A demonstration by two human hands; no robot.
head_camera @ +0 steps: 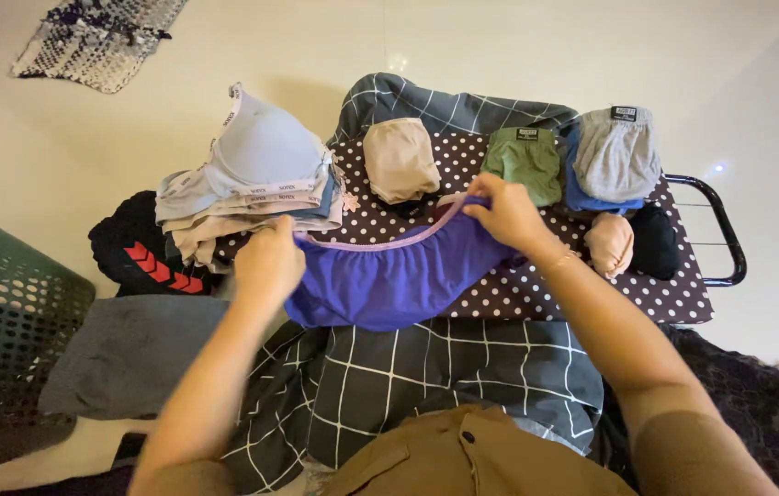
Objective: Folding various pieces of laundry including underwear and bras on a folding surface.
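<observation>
Cream floor tile all around, with a polka-dot cloth point(582, 285) spread over a low black-framed rack point(725, 230) that carries a beige folded piece point(399, 158), a green one point(525, 163) and a grey one point(617, 152), the last two each showing a small dark rectangular label at the top edge. Purple underwear point(389, 276) hangs in front over a checked grey cloth point(408, 367), its waistband stretched left to right and rising toward the right, with the left hand point(267, 262) and right hand point(507, 213) each pinching one end. Stacked bras point(256, 179) crowd the left edge, a green laundry basket point(4, 312) sits far left, and bare floor lies past the rack.
</observation>
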